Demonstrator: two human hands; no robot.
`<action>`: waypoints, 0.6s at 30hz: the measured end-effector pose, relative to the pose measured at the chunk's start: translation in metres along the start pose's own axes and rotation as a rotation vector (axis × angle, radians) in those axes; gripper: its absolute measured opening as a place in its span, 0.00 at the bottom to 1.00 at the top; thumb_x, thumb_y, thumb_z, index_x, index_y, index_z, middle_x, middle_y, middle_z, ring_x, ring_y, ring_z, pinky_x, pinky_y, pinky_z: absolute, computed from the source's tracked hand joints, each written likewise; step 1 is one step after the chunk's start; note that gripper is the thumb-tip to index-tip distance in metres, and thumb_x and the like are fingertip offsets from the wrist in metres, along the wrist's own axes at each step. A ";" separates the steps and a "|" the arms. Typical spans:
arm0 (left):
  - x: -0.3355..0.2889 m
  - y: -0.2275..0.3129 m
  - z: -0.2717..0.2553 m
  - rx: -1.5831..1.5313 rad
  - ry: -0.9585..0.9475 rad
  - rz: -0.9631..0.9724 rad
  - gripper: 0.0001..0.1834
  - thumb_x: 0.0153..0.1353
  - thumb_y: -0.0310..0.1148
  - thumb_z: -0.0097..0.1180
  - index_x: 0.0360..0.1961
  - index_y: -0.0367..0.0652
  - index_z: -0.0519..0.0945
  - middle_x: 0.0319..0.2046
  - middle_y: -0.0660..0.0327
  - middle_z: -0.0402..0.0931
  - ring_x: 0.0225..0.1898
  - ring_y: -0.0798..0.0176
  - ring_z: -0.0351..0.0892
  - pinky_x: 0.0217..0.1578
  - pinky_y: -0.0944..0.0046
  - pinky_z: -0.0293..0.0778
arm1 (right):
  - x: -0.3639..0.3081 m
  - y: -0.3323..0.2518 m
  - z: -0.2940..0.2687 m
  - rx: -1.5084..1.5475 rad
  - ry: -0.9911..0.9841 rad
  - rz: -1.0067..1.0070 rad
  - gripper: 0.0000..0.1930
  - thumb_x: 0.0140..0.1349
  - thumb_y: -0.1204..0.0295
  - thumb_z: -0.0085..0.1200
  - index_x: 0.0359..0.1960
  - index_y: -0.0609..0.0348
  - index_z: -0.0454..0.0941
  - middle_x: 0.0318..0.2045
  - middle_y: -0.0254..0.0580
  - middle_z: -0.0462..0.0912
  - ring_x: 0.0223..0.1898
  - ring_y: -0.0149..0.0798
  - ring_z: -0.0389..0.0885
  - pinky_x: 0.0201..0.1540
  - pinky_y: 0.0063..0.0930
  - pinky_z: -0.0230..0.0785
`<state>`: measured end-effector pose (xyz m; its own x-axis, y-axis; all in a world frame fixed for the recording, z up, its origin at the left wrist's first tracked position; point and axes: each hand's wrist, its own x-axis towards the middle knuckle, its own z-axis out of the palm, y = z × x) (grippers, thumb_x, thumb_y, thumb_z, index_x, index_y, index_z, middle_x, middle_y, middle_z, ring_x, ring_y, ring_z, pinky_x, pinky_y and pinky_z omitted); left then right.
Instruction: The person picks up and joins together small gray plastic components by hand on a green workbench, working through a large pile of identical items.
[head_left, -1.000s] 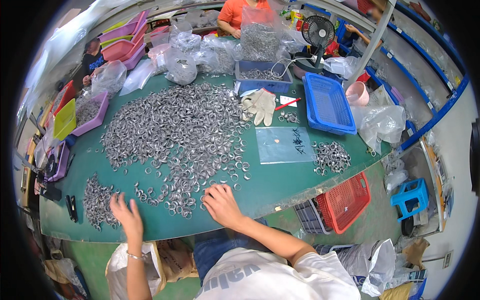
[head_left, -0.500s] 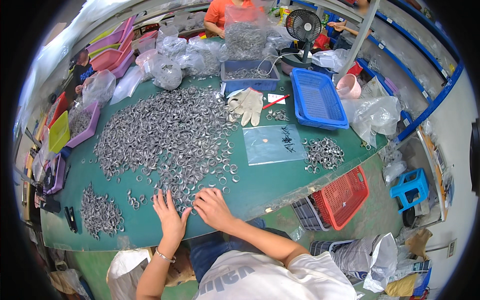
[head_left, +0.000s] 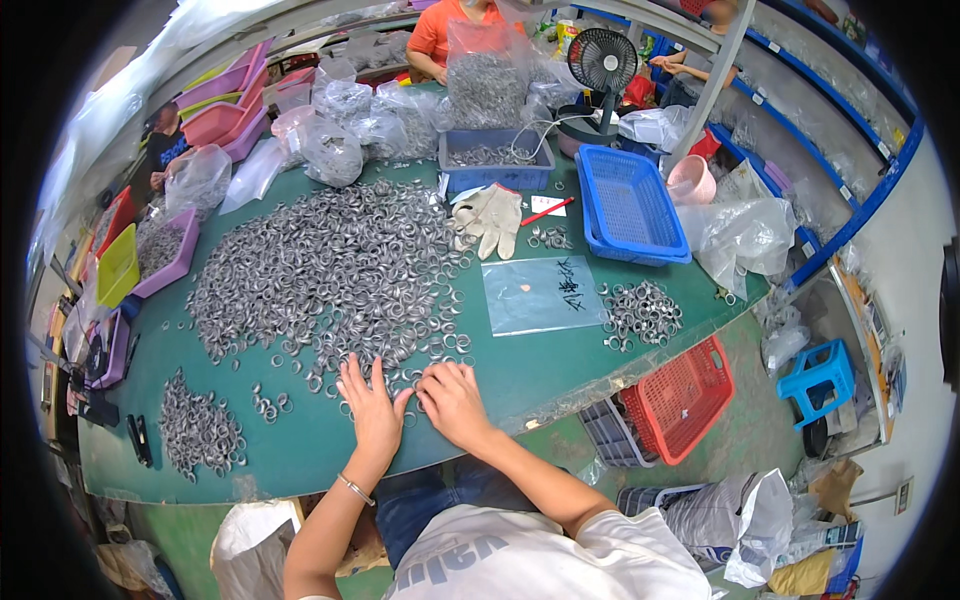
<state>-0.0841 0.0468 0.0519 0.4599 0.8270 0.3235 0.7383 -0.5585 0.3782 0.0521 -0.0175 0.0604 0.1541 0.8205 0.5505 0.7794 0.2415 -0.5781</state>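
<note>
A wide heap of small grey metal rings (head_left: 320,265) spreads over the green table (head_left: 530,370). At its near edge, my left hand (head_left: 376,412) lies with fingers stretched forward and thumb apart, fingertips touching the rings. Close beside it on the right is my right hand (head_left: 455,402), fingers bent and drawn together over the near rings; whatever they hold is hidden beneath them. A few loose rings lie between the hands. To the left is a smaller ring pile (head_left: 200,428), and another ring pile (head_left: 642,314) sits by the right table edge.
Beyond the hands lie a clear plastic bag (head_left: 530,318), a work glove (head_left: 490,218) and a red pen (head_left: 548,212). Blue baskets (head_left: 632,215), a grey-blue bin (head_left: 497,178) and a black fan (head_left: 602,62) stand behind. A red crate (head_left: 690,400) is below the right edge. Another person sits across.
Both my hands have shifted right along the heap's near edge, and forward slightly. The left fingers now reach among the rings. The view has tilted a little.
</note>
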 end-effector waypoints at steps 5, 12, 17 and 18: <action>0.002 0.007 -0.015 -0.088 0.002 -0.024 0.30 0.54 0.35 0.57 0.56 0.35 0.63 0.62 0.41 0.45 0.64 0.34 0.41 0.60 0.39 0.42 | 0.002 -0.002 -0.006 0.049 0.095 0.037 0.07 0.49 0.77 0.56 0.30 0.59 0.75 0.32 0.38 0.73 0.39 0.41 0.71 0.43 0.34 0.58; -0.026 0.037 -0.048 -0.812 -0.090 -0.155 0.25 0.55 0.22 0.54 0.55 0.36 0.64 0.46 0.50 0.68 0.42 0.60 0.71 0.40 0.67 0.69 | -0.010 -0.021 -0.010 1.025 -0.059 0.587 0.05 0.60 0.73 0.51 0.34 0.63 0.75 0.30 0.33 0.77 0.34 0.25 0.74 0.39 0.19 0.66; -0.042 0.036 -0.036 -0.854 0.152 -0.069 0.09 0.61 0.25 0.47 0.40 0.33 0.75 0.21 0.67 0.69 0.21 0.77 0.65 0.21 0.79 0.62 | -0.019 -0.031 -0.006 1.213 -0.287 0.625 0.08 0.63 0.71 0.48 0.34 0.64 0.75 0.29 0.33 0.77 0.32 0.25 0.73 0.38 0.19 0.66; -0.044 0.035 -0.037 -1.039 0.107 -0.211 0.08 0.62 0.25 0.47 0.39 0.34 0.75 0.21 0.66 0.68 0.20 0.76 0.64 0.20 0.78 0.61 | -0.017 -0.029 -0.005 1.156 -0.312 0.577 0.08 0.63 0.71 0.48 0.34 0.63 0.75 0.29 0.34 0.78 0.32 0.26 0.74 0.38 0.20 0.66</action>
<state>-0.0966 -0.0119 0.0833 0.2890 0.9317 0.2201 -0.0083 -0.2274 0.9738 0.0304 -0.0415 0.0706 0.0199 0.9997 -0.0157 -0.3350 -0.0081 -0.9422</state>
